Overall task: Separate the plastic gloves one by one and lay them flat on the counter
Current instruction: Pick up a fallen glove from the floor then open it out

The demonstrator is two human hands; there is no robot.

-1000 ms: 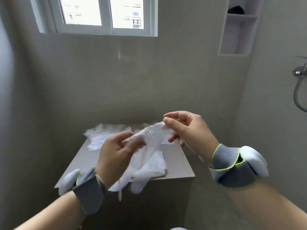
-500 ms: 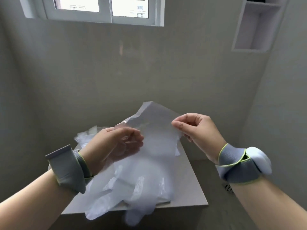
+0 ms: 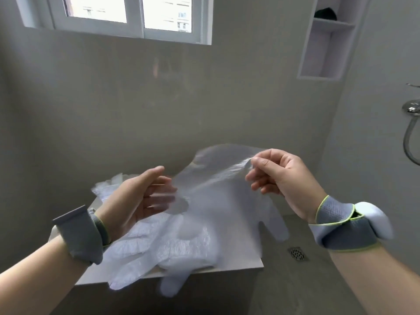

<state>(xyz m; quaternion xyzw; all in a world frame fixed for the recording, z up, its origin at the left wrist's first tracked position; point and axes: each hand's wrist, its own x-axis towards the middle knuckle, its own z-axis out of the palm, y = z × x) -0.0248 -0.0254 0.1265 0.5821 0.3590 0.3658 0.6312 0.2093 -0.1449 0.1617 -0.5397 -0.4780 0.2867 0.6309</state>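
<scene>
Right hand (image 3: 281, 178): thumb and forefinger pinch the glove's (image 3: 218, 189) cuff edge.
Left hand (image 3: 136, 198): fingers straight, slightly apart, tips against the film.
Glove: in the air above the counter (image 3: 245, 261), cuff up, fingers down, long axis roughly upright.
Pile (image 3: 181, 246): gloves on the counter, some fingers overhanging its near edge.
Niche (image 3: 327, 46): dark thing (image 3: 325, 13) on the top shelf.

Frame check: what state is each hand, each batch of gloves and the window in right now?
held glove, in the air, spread open, fingers hanging down.
right hand, pinches the held glove's cuff edge.
left hand, fingers straight, tips behind the film, no grip seen.
front gloves, lying overlapped on the counter, fingertips over its edge.
back gloves, crumpled heap.
window, looks shut.
</scene>
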